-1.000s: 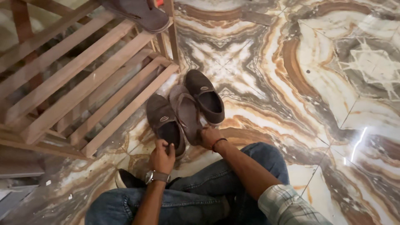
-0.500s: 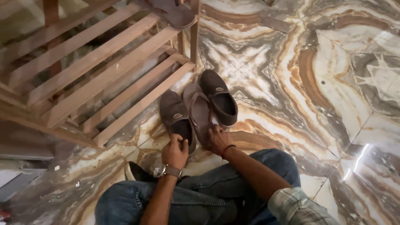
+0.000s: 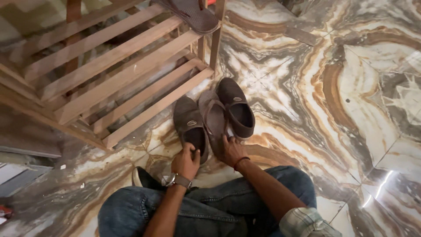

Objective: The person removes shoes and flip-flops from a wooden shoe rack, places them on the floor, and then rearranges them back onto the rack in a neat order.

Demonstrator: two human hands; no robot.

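We are gripping with our left hand [image 3: 185,161], its fingers curled over the heel rim of the left brown slip-on shoe [image 3: 190,127], thumb and fingertips pinching the edge of the opening. Our right hand [image 3: 231,150] is pressing down with fingers bent on the heel end of the sandal [image 3: 213,119] lying between the two shoes; whether it is actually clasping the sole or only resting on it, we cannot tell. The right brown slip-on shoe [image 3: 237,107] is lying just beside that sandal, touching it along one side and untouched by either hand. All three are sitting on the marble floor [image 3: 324,87], toes pointing away from us and close to the foot of the wooden shoe rack [image 3: 118,66], whose slatted shelves are standing to the left. Another sandal [image 3: 189,13] is resting on the rack's top slats.

We are judging that we are at the gathering step: both hands are taking hold of footwear on the floor, and nothing is lifted yet. The next move is calling for a firmer pinch on each heel, a clean lift so the middle sandal is not dragging its neighbour, and room between the slats if these are going onto the rack.
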